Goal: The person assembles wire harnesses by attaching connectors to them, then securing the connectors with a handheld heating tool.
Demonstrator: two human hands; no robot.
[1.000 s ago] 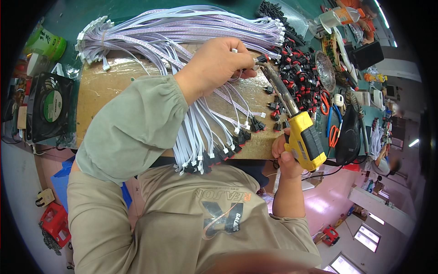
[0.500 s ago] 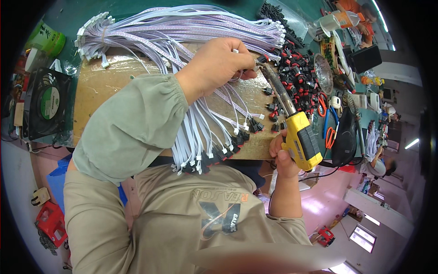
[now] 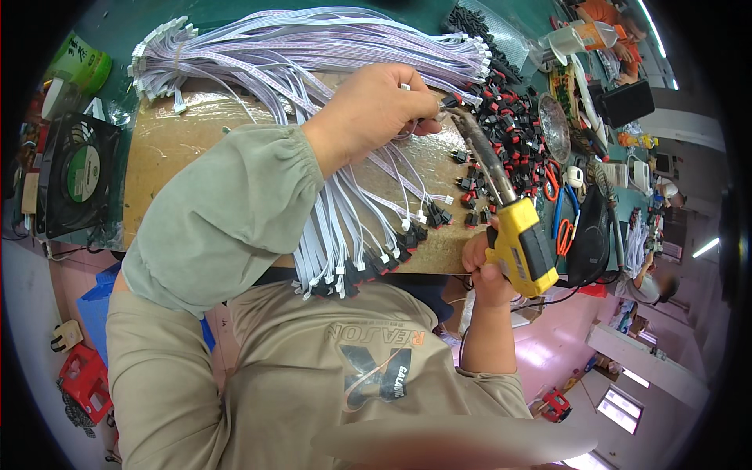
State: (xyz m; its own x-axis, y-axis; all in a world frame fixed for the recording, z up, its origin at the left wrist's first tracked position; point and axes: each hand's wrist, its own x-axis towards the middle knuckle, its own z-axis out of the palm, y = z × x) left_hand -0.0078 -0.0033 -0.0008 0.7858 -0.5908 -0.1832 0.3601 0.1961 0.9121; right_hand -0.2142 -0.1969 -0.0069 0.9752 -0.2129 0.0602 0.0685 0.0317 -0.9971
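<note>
My left hand [image 3: 380,106], its forearm in a grey-green sleeve cover, is closed in a pinch over the board. At its fingertips sits a small black rocker switch [image 3: 450,101], mostly hidden by the fingers. My right hand [image 3: 487,270] grips a yellow and black soldering gun [image 3: 523,249] from below. The gun's long metal barrel [image 3: 487,157] slants up and left, its bent tip right by the left fingertips; whether they touch I cannot tell. White flat cables [image 3: 333,227] hang over the board's near edge, with black switches [image 3: 368,270] at some ends.
A thick bundle of ribbon cables [image 3: 313,39] lies across the far side. Loose red-and-black switches [image 3: 509,117] are heaped right of the board [image 3: 180,149]. Beyond them lie orange-handled scissors [image 3: 564,237] and a clear dish [image 3: 554,125]. A black fan [image 3: 78,176] stands at left.
The soldering gun has shifted slightly right, its barrel turned a little while the tip stays near the left fingertips. My left hand has hardly moved.
</note>
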